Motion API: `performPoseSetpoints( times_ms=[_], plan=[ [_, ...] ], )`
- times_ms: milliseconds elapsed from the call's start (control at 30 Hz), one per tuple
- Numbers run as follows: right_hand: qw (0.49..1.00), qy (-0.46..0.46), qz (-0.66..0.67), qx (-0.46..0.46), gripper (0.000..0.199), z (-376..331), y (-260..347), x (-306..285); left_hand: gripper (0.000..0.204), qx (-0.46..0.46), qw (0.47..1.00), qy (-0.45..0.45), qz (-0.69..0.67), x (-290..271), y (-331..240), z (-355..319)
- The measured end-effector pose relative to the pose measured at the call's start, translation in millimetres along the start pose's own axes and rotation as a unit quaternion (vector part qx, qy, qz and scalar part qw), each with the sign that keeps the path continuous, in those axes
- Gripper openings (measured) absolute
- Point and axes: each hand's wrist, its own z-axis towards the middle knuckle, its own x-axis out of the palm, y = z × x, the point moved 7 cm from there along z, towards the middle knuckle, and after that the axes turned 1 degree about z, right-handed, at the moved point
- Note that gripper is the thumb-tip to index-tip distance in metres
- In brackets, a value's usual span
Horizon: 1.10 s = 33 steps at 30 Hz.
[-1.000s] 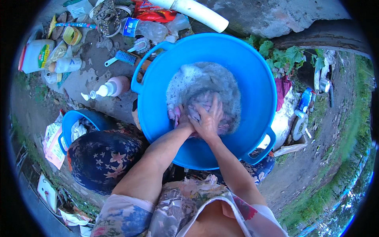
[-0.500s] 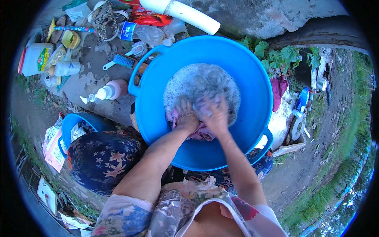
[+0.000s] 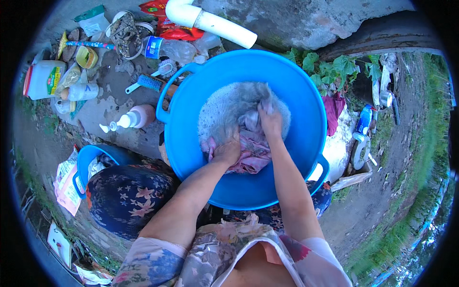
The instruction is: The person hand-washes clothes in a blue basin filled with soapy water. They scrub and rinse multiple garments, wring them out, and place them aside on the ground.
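Observation:
Inside a large blue tub (image 3: 306,107), a wet pink cloth (image 3: 253,154) lies bunched in grey, sudsy water (image 3: 215,103). My left hand (image 3: 228,149) is closed on the cloth at its left side, with its fingertips lost in the murky water. Farther right and higher, my right hand (image 3: 270,122) grips a pale bunched part of the cloth, its fingers curled round it. Both forearms reach over the tub's near rim. How far the cloth extends under the suds is hidden.
Left of the tub stand a pink pump bottle (image 3: 138,116), a blue-bristled brush (image 3: 148,83) and a smaller blue bucket (image 3: 93,152) holding cloth. A white pipe (image 3: 224,29) lies beyond the tub. Green leaves (image 3: 330,69) and a dark red cloth (image 3: 333,112) are at the right.
My right hand has moved up and right, away from my left, pulling the cloth with it. More pink cloth shows between the hands. The view has shifted slightly.

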Motion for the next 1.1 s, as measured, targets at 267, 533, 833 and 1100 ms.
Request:
performPoseSetpoints(
  times_ms=[267,533,833,1100],
  plan=[
    [0.958,-0.038,-0.223,-0.178,0.055,-61.9,50.1,57.4,0.074,0.001,0.997,0.072,-0.019,7.3,0.4,-4.0],
    [0.987,-0.145,0.052,0.041,0.036,25.2,-4.8,0.1,0.059,0.011,0.998,0.037,-0.040,-4.0,-9.1,-4.2],
    [0.962,-0.049,-0.197,-0.181,0.046,-85.6,46.4,52.9,0.073,0.054,0.994,0.094,0.005,30.8,9.9,1.7],
    [0.945,-0.085,-0.296,-0.108,0.041,36.0,-11.0,31.6,0.060,0.070,0.992,-0.066,-0.085,-7.8,-12.3,-2.6]
  ],
)
